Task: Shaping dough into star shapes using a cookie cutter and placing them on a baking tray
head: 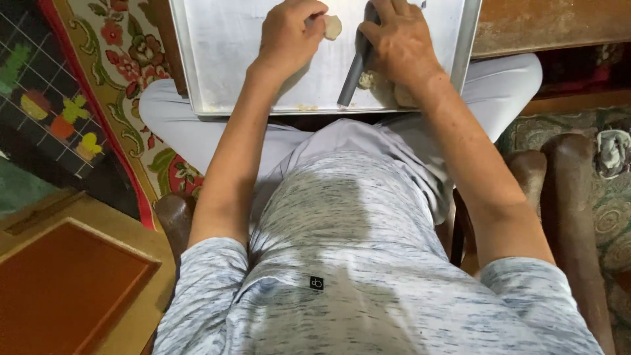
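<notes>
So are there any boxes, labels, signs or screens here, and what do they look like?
Small label: on the front of the grey-and-white flecked shirt, low in the middle; a little black square with a pale mark.
No packages, signs or screens show.
Nearby, the left hand holds a pale dough piece and the right hand a grey tool, both over a metal tray.

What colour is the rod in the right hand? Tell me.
Dark grey rod, in the right hand; head view.
</notes>
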